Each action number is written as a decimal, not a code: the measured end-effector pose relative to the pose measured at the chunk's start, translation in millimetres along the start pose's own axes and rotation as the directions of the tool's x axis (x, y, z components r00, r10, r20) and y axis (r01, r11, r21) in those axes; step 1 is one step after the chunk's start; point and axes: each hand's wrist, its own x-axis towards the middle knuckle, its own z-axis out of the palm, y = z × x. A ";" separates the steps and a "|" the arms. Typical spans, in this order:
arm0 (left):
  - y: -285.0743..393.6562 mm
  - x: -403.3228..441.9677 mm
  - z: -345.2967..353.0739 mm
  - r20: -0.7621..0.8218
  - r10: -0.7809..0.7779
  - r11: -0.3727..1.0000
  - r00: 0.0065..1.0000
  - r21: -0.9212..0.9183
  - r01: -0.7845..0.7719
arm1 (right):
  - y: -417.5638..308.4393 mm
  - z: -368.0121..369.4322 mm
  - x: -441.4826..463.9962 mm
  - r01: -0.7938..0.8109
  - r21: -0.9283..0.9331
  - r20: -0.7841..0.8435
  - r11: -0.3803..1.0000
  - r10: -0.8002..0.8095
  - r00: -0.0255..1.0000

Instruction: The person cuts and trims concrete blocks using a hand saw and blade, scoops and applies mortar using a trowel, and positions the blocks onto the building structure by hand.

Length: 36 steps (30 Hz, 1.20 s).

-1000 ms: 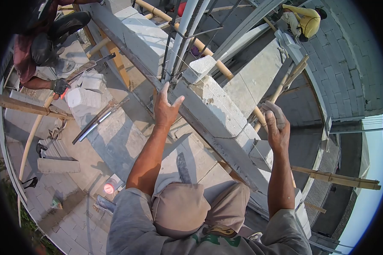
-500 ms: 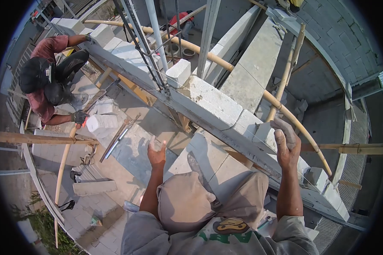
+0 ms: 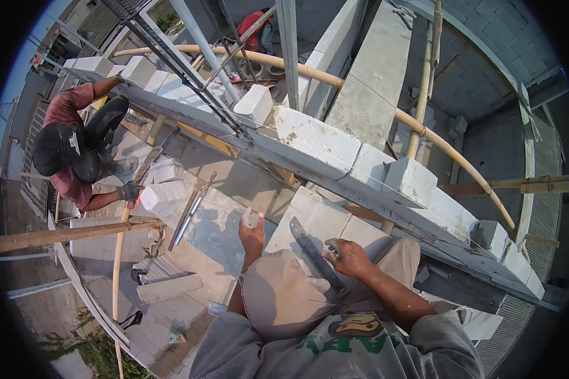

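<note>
My left hand (image 3: 251,232) hangs above the grey board beside my left knee, fingers loosely bent and apart, holding nothing. Between my knees, a long dark blade (image 3: 311,247), shaped like a machete, lies across the pale blocks (image 3: 325,211). My right hand (image 3: 348,256) is just right of this blade, its fingers curled but apart and nothing visible in them. Whether its fingertips touch the blade I cannot tell. Ahead, a small white block (image 3: 411,181) stands on the row of white blocks (image 3: 316,140) forming a low wall.
Bamboo poles (image 3: 452,151) and upright steel bars (image 3: 193,82) cross the space beyond the wall. A co-worker (image 3: 76,148) crouches at left near cut blocks (image 3: 163,196). A metal straight bar (image 3: 186,220) lies on the boards. Another person (image 3: 255,30) bends at the back.
My right hand has come down from beside the small block on the wall to near the dark blade. My left hand stays raised, fingers bent. The view has shifted slightly.
</note>
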 end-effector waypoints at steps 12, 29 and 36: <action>-2.3 6.7 -10.4 0.055 -0.082 0.990 0.995 -0.108 0.088 | 15.3 80.7 -12.7 -0.203 -0.497 0.391 0.844 0.427 0.816; -16.2 -4.2 -9.8 0.017 -0.042 0.993 0.999 -0.111 0.044 | 36.3 82.5 -5.5 -0.379 -0.415 0.399 0.827 0.540 0.741; -30.9 -8.8 -2.4 0.066 -0.105 0.977 0.992 -0.181 0.115 | 30.6 56.0 -13.8 -0.401 -0.289 0.329 0.869 0.484 0.811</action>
